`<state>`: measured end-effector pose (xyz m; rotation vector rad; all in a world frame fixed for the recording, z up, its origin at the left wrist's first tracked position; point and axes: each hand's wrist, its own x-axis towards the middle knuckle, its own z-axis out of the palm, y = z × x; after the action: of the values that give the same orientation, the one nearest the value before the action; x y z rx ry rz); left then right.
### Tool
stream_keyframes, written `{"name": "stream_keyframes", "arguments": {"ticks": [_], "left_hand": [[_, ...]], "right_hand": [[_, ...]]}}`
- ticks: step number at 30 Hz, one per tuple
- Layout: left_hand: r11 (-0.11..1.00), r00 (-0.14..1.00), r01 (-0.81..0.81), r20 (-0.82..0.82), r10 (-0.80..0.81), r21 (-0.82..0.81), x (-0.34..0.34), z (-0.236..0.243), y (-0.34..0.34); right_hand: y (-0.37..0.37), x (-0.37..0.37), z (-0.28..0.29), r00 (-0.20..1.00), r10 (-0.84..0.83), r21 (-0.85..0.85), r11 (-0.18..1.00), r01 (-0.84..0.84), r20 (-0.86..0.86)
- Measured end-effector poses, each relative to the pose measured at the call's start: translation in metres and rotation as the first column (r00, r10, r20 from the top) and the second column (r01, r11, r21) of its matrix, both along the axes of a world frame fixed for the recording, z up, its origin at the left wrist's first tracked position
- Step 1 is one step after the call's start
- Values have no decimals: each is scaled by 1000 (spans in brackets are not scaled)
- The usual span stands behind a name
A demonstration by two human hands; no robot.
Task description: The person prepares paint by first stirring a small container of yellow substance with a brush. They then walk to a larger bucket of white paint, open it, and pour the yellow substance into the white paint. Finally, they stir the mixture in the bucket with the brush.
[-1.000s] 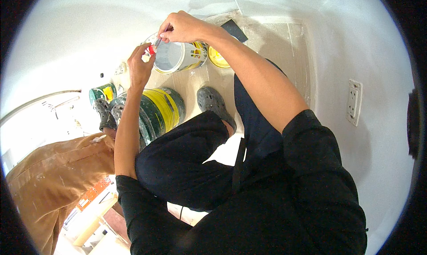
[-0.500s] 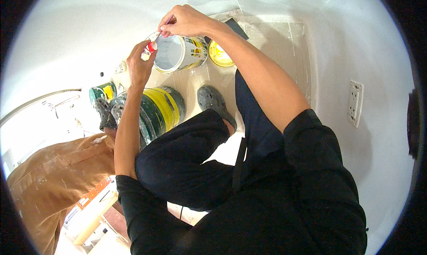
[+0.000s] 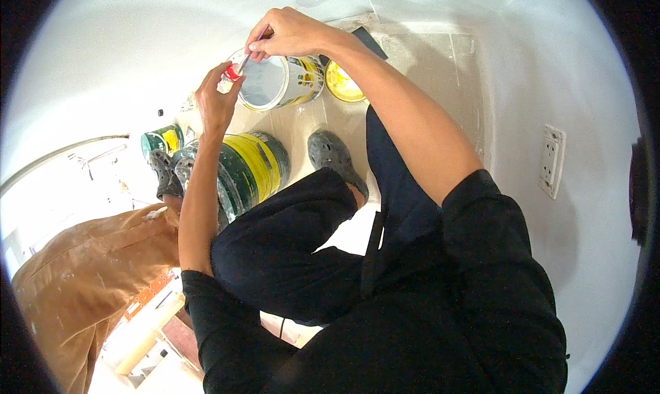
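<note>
My left hand [image 3: 217,100], beyond the open white bucket's left side, pinches a small container with a red rim [image 3: 232,72] between thumb and fingers. My right hand [image 3: 289,34] is closed around a thin stick-like tool [image 3: 245,60], whose kind I cannot make out. Its lower end meets the mouth of the small container. Just below both hands, the white bucket [image 3: 300,86] leans with its mouth toward me, and pale grey-white material shows inside. What the small container holds is too small to tell.
Right of the bucket are a yellow round lid [image 3: 342,86] and a dark flat board [image 3: 372,44]. A big green-and-yellow bucket [image 3: 256,166] and a smaller green can [image 3: 155,144] stand nearer left. Another person's brown trousers [image 3: 96,263] are at left. A wall outlet [image 3: 552,161] is at right.
The stick's lower end has dropped slightly to the mouth of the red-rimmed container. Both hands keep their grips, and the view has shifted a little.
</note>
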<state>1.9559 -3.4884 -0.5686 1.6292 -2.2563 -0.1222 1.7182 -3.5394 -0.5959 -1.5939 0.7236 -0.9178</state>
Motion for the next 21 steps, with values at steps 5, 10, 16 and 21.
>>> {"name": "stream_keyframes", "arguments": {"ticks": [5, 10, 16, 21], "left_hand": [[1000, 1000, -6, 13, 6, -8, -3, 3, 3], [999, 999, -38, -28, 39, 4, 0, 4, 4], [999, 997, -50, -59, 51, 20, 11, 3, 6], [993, 986, -95, -131, 103, 70, 12, 3, 5]], "right_hand": [[2, 0, 0, 996, -80, -99, 992, 77, -30], [2, -7, 5, 1000, -28, -79, 997, 27, -13], [3, -4, 15, 999, -37, -171, 985, 34, -19], [-1, -2, 20, 997, -53, -304, 952, 31, -64]]}}
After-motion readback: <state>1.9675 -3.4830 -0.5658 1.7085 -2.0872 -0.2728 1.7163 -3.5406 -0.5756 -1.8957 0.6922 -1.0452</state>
